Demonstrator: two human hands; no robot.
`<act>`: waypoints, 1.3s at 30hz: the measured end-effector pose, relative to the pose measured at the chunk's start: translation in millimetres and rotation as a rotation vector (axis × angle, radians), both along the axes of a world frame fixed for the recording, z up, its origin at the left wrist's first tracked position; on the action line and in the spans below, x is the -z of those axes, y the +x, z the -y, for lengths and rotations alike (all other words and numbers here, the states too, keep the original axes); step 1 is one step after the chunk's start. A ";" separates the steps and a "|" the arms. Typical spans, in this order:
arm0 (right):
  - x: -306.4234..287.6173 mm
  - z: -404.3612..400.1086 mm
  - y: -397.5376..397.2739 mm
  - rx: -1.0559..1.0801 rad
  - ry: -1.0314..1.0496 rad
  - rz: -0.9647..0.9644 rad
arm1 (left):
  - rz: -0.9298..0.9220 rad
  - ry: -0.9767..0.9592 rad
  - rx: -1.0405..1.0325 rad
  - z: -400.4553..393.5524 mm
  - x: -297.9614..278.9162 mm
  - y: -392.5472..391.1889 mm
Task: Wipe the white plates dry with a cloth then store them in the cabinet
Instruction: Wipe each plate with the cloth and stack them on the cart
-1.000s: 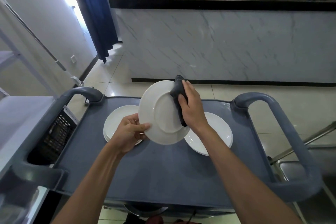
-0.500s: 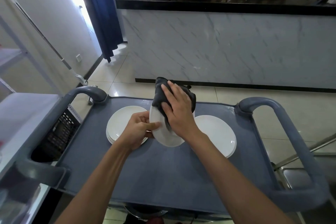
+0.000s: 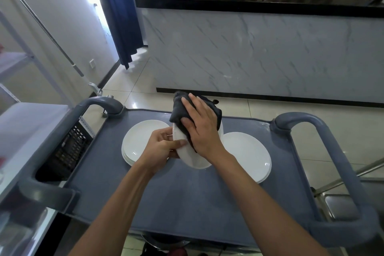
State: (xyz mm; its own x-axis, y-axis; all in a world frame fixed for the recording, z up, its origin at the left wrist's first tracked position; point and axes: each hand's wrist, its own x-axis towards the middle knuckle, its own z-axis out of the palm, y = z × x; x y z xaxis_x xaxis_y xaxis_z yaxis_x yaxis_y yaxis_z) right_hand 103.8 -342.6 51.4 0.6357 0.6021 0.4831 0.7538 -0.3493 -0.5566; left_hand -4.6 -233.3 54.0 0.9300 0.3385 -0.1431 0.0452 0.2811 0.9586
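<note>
The left hand (image 3: 161, 147) is gripping a white plate (image 3: 190, 156) by its left rim, thumb on the near face and fingers curled behind, and is holding it tilted on edge above the middle of a grey cart (image 3: 187, 199). The right hand (image 3: 202, 129) is lying with straight, spread fingers over a dark cloth (image 3: 178, 108), pressing it flat against the upper part of that plate; the cloth is bunching over the plate's far rim and hiding much of its surface. On the cart's flat top, which is carrying all the crockery in sight, a left stack of plates (image 3: 139, 141) is sitting just behind the left hand, and a right stack of plates (image 3: 249, 156) is sitting just right of the held plate, partly covered by the right wrist. How many plates each stack is holding is hard to tell. A black slatted crate (image 3: 70, 149) is sitting just left of the cart, its contents in shadow. Beyond the cart a marble-fronted counter (image 3: 259, 48) is standing under a black top, with a blue curtain (image 3: 120, 10) hanging at the far left.
</note>
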 end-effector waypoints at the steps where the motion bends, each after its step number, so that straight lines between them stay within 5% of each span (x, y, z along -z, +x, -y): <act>1: -1.5 -0.6 3.2 0.016 0.004 -0.023 | 0.000 -0.012 0.000 -0.1 0.3 0.1; 14: -1.5 17.6 36.8 0.149 -0.071 -0.166 | 0.030 -0.214 -0.043 -3.8 17.1 -18.8; 39: 27.2 25.1 -14.4 0.210 -0.110 -0.052 | 0.022 -0.356 -0.235 -4.7 11.2 -5.0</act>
